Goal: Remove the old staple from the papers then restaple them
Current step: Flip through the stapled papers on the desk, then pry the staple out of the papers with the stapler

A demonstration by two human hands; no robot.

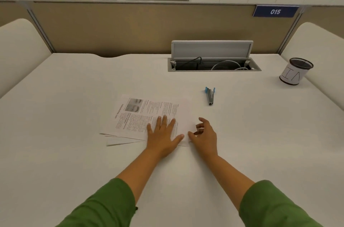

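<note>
**White desk, papers pinned flat, stapler waiting beyond**

White laminate covers the desk [74, 96], where a fanned stack of printed papers [141, 115] lies near the middle, its lower sheets poking out at the near-left corner. The left hand [162, 133] presses on the stack's near-right part with fingers straight and spread, thumb stretched out to the right. The right hand [204, 133] sits at the stack's right corner, fingers curled and thumb meeting the fingertips at the paper's edge; whether it pinches a staple or only the corner is too small to tell. Both forearms come out of green sleeves [104, 206].

Beyond the right hand, well clear of the papers, lies a grey stapler [210, 95] with blue parts at its far end. Farther back an open cable hatch [214, 63] is set into the desk, lid raised, with a black and a white cable inside. A black mesh pen cup [296, 71] wrapped in white paper stands at the far right.

A tan partition [130, 27] closes off the back; cabinets and shelves behind it are cut off by the frame's top.

Readable writing: "015" on a blue plate [275, 11] on the partition. The cup's hand-drawn marks and the page's sideways line of print are unclear.
</note>
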